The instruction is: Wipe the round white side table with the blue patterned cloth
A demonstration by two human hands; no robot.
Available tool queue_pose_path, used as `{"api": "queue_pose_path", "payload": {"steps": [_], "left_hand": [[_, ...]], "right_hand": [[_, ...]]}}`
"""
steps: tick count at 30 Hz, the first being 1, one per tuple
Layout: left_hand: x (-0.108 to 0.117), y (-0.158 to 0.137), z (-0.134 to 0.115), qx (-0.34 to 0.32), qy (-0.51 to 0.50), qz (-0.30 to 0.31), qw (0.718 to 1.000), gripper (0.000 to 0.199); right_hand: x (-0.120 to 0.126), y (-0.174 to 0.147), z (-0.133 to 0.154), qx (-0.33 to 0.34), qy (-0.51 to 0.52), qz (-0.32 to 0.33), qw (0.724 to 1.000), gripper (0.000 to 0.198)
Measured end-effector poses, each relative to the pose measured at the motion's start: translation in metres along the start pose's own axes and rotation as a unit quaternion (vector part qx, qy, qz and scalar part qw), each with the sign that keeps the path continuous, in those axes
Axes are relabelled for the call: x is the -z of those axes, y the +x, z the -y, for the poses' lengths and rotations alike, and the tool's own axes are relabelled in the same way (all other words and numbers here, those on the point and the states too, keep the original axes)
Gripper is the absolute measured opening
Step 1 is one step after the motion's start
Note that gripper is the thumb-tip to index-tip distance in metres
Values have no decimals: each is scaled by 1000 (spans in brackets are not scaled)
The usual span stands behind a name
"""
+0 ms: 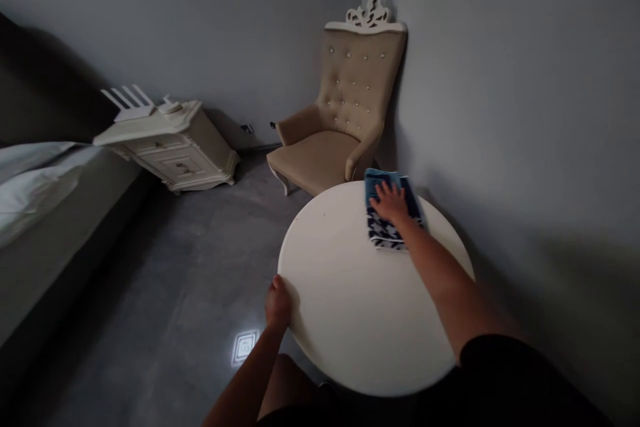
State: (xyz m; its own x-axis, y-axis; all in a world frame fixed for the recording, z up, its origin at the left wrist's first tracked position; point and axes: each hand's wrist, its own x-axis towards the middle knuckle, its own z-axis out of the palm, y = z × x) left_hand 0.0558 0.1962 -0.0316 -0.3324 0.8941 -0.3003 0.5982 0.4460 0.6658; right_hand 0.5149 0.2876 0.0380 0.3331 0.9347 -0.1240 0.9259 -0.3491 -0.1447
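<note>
A round white table (360, 307) stands right in front of me. Near its far edge lies a folded cloth (383, 230), blue at the top and dark-and-white patterned below. My right hand (390, 202) rests flat on the cloth with its fingers spread. At the table's left edge, my left hand (279, 303) grips the rim; its fingertips are hidden under or behind the edge.
Behind the table, a tan tufted armchair (320, 153) with a carved white crest sits in the corner. A white nightstand (185, 153) carries a router (134, 110) with several antennas. The bed (50, 207) is at the left, and a grey wall (525, 113) rises close on the right.
</note>
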Motion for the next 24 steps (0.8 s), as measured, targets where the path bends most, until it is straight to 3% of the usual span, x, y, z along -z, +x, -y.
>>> {"api": "queue_pose_path", "payload": {"steps": [2, 4, 7, 11, 16, 20, 24], "left_hand": [[-2, 1, 2, 15, -20, 8, 1000, 62], [-3, 2, 4, 29, -38, 20, 999, 62], [-6, 4, 8, 39, -56, 31, 997, 61], [-7, 2, 8, 37, -67, 38, 996, 61], [-3, 0, 5, 22, -55, 34, 998, 61], [1, 0, 2, 24, -18, 27, 999, 64], [5, 0, -4, 23, 34, 27, 999, 68]], "right_hand": [[8, 2, -51, -59, -8, -7, 998, 82], [11, 4, -80, -119, 6, -9, 993, 82], [7, 14, -76, -169, 16, -21, 985, 81], [-5, 36, 0, -127, 4, -42, 991, 82], [-24, 44, 144, 25, 39, -5, 999, 85], [-48, 9, 239, 156, 79, 3, 985, 82], [-67, -38, 273, 250, 94, 1, 964, 79]]}}
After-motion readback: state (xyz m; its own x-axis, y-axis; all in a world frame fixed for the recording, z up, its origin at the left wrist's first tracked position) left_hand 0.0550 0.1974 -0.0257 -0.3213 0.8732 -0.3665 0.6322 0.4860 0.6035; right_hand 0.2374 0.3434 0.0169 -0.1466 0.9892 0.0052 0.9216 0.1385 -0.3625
